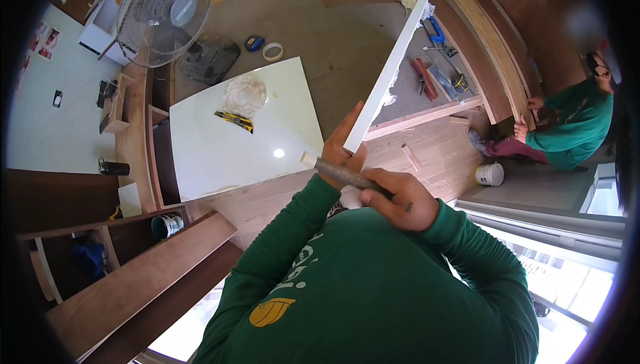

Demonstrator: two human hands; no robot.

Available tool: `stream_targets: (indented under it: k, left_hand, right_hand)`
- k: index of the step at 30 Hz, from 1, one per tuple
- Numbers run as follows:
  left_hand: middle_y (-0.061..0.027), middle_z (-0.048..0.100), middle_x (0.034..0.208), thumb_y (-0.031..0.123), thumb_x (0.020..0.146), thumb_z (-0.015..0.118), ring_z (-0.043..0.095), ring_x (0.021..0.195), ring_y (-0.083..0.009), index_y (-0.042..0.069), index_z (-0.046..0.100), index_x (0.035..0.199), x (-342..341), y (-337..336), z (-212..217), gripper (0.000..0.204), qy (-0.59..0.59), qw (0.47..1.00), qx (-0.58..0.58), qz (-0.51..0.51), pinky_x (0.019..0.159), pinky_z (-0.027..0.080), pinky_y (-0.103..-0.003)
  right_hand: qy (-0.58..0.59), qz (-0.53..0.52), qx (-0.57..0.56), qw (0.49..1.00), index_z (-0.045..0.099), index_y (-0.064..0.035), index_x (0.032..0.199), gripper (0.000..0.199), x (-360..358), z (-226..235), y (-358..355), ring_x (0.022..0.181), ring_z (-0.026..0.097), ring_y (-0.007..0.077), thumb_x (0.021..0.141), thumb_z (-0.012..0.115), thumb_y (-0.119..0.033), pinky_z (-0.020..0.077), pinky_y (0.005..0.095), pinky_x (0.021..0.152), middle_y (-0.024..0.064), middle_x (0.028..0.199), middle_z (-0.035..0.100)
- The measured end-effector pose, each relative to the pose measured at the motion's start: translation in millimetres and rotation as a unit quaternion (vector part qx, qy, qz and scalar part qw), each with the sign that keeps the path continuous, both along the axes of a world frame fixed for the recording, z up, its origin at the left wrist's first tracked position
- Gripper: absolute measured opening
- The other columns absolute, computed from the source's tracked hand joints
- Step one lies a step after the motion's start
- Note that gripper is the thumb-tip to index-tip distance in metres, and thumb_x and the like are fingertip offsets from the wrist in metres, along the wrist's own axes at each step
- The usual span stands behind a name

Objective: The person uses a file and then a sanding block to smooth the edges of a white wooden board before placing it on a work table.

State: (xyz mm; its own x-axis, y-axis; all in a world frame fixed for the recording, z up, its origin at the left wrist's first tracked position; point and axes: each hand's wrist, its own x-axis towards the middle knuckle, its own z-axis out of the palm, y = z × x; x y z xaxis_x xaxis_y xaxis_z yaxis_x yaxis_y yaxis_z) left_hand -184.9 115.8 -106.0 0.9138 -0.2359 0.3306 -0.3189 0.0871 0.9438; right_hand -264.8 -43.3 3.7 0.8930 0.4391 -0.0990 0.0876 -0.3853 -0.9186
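My left hand is closed round the near end of a long white board, seen nearly edge-on and slanting away to the upper right. Crumpled white film or putty clings along the board's right side. In my right hand is a grey-brown stick-shaped tool with a pale end; its exact kind is unclear. The tool crosses in front of my left wrist, just below the board's end. Ahead to the left lies a glossy white panel, bearing a whitish lump and a yellow-and-black utility knife.
A standing fan, a blue tape measure and a tape roll are far left. Tools, including a red one, lie beyond the board. At right, a co-worker touches a wooden plank near a white bucket.
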Motion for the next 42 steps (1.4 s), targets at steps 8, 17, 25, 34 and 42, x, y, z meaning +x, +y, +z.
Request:
stream_targets:
  k: [8,17,25,34,42]
  left_hand:
    - [-0.0178,0.058,0.146,-0.003,0.091,0.057,0.057,0.130,-0.0214,-0.001,0.041,0.156,-7,0,11,0.066,0.037,0.999,0.024,0.006,0.107,0.045,-0.032]
    - [-0.0112,0.067,0.130,-0.004,0.090,0.056,0.064,0.107,-0.0139,0.001,0.044,0.155,-2,-2,2,0.066,0.011,0.999,0.033,0.039,0.095,0.051,-0.029]
    - [-0.0176,0.060,0.143,-0.006,0.088,0.055,0.060,0.125,-0.0209,-0.003,0.043,0.154,-4,1,4,0.067,0.029,0.999,0.029,0.020,0.105,0.047,-0.032]
    - [-0.0189,0.056,0.148,-0.007,0.089,0.053,0.056,0.134,-0.0222,-0.003,0.042,0.154,-8,3,1,0.066,0.041,0.998,0.048,0.011,0.110,0.042,-0.032]
    - [-0.0186,0.056,0.147,-0.004,0.088,0.053,0.056,0.132,-0.0229,-0.005,0.041,0.154,0,2,14,0.067,0.026,1.000,0.014,0.001,0.110,0.043,-0.033]
  right_hand:
    - [-0.068,-0.119,-0.092,0.986,0.061,-0.0019,0.105,0.018,2,-5,-3,0.070,0.064,0.0450,0.104,0.058,-0.019,0.0493,0.0486,0.063,0.0235,0.075,0.063]
    - [-0.107,-0.179,-0.153,0.966,0.056,-0.0025,0.099,0.021,56,-9,-21,0.070,0.062,0.0466,0.106,0.054,-0.022,0.0468,0.0527,0.062,0.0263,0.072,0.060]
    - [-0.124,-0.157,-0.158,0.967,0.055,-0.0039,0.098,0.024,58,-23,-17,0.073,0.063,0.0484,0.105,0.055,-0.026,0.0473,0.0573,0.065,0.0273,0.075,0.062]
    - [-0.109,-0.140,-0.158,0.971,0.055,-0.0053,0.100,0.023,50,-12,-15,0.076,0.064,0.0504,0.105,0.053,-0.028,0.0478,0.0590,0.067,0.0290,0.077,0.063]
    - [-0.131,-0.202,-0.161,0.957,0.061,-0.0009,0.101,0.027,148,-17,-67,0.065,0.059,0.0320,0.106,0.055,-0.027,0.0452,0.0419,0.062,0.0195,0.073,0.057]
